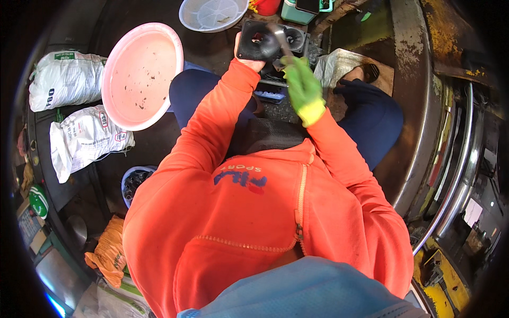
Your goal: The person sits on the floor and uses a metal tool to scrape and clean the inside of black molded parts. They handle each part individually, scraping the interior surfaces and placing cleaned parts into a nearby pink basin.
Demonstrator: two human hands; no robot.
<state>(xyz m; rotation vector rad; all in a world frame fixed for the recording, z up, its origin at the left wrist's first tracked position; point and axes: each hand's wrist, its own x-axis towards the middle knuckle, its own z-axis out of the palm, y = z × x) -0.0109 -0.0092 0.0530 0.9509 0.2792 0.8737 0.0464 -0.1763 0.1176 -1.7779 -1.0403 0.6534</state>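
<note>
My bare left hand (253,64) is wrapped round the edge of a black moulded plastic part (252,52), square with a round hollow and a hole in it. My right hand (303,84), in a green glove with a yellow cuff, is closed round a short-handled tool (281,38). Motion blurs the tool's greyish head, which is over the part's right side; its exact kind cannot be made out. A similar black part (297,37) lies just beyond, with more dark pieces beneath my hands.
A pink basin (114,79) with dark scraps stands to the left, beside white sacks (66,82). Beyond my hands are a pale blue strainer basket (193,13) and a teal box (298,13). A blue bucket (126,197) holds dark pieces. Metal rails (460,153) run along the right.
</note>
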